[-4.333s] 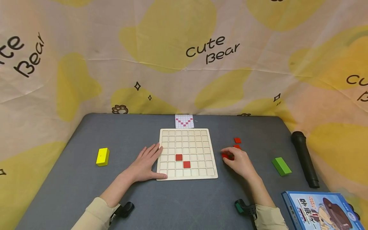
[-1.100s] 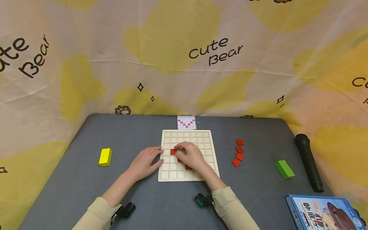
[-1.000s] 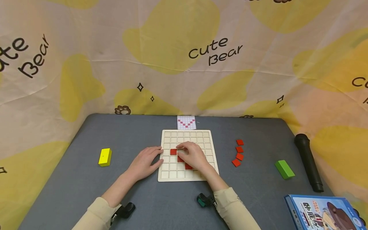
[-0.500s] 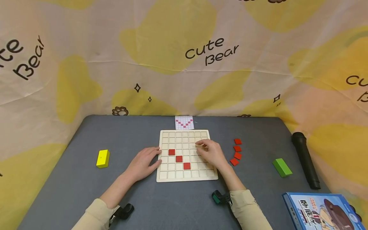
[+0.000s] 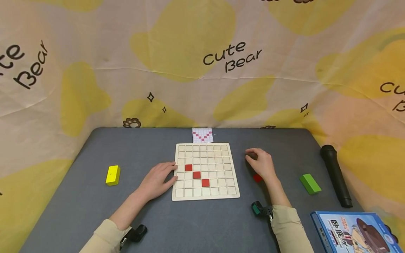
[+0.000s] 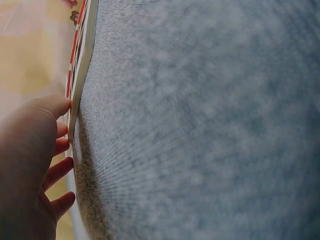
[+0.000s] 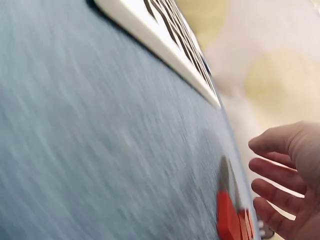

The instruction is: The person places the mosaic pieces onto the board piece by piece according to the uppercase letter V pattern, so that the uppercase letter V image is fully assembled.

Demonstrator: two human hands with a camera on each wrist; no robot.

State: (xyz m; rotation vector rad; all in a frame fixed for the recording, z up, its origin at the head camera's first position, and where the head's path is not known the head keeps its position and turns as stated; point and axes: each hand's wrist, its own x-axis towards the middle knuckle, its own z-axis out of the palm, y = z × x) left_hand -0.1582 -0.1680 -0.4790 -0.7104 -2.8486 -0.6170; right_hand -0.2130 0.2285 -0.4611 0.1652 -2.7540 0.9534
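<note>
A cream grid board (image 5: pixel 219 197) lies on the table with three red square tiles, among them a middle one (image 5: pixel 197 175), set in a diagonal line. My left hand (image 5: pixel 158 179) rests its fingertips and thumb along the board's left edge; the left wrist view shows the thumb touching the board's side (image 6: pixel 89 45). To the board's right, my right hand (image 5: pixel 263 164) hovers over loose red tiles, fingers loosely bent and nothing between them. One loose tile (image 5: pixel 257 177) shows beside the hand; the others are hidden under it. In the right wrist view, red tiles (image 7: pixel 228 217) lie below the fingers.
A card with a pink V pattern (image 5: pixel 203 135) lies behind the board. A yellow block (image 5: pixel 113 175) is at left. At right are a green block (image 5: pixel 310 184), a black microphone (image 5: pixel 336 175) and a blue box (image 5: pixel 354 230). A printed cloth (image 5: pixel 177 52) hangs behind the table.
A third red tile has been set on the board by my right hand, which has let go and moved right, back over the loose tiles. My left hand has stayed at the board's left edge.
</note>
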